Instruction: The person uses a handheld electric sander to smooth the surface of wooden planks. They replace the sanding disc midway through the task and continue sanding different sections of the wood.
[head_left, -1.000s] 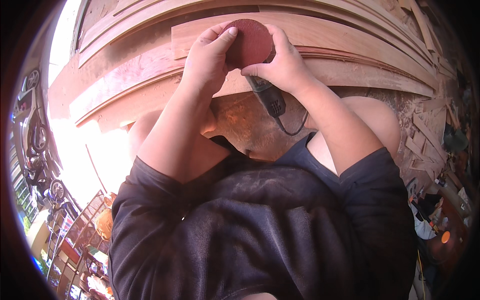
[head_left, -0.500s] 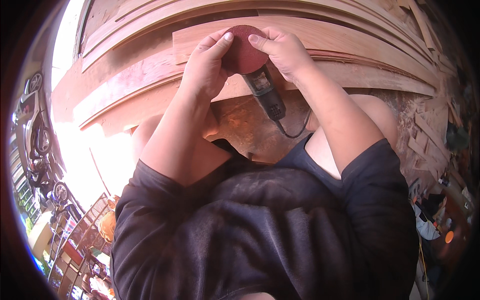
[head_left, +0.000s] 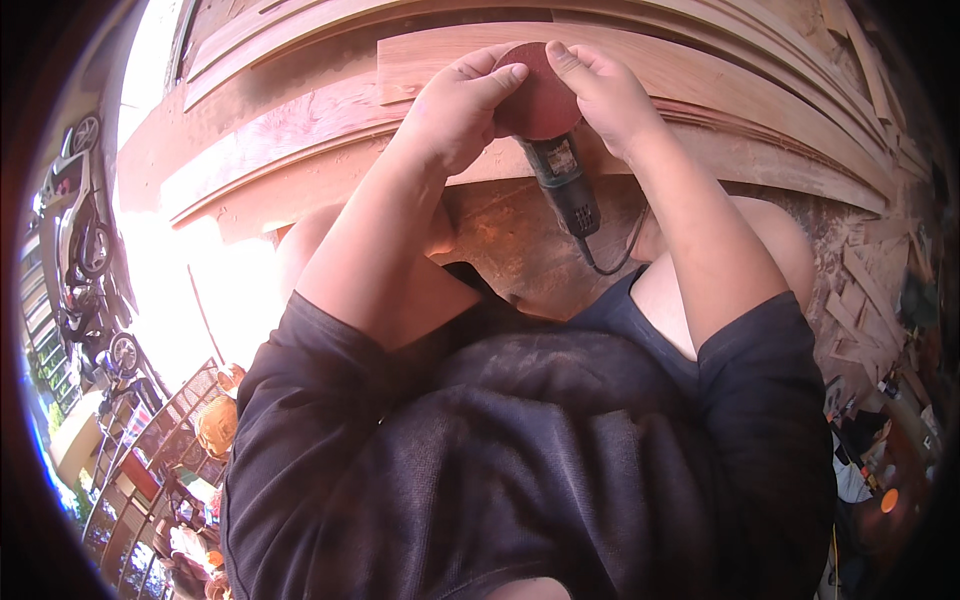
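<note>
Seen from above, a person's two bare hands meet over a round reddish sanding disc [head_left: 537, 95] on a dark power sander [head_left: 565, 180]. The left hand [head_left: 450, 115] curls its fingers over the disc's left edge; the right hand [head_left: 605, 95] pinches its right edge with fingertips. The sander's body points down toward the person, its cord [head_left: 615, 262] trailing. Behind lies a curved wooden board [head_left: 700, 60], among stacked planks [head_left: 280, 130].
</note>
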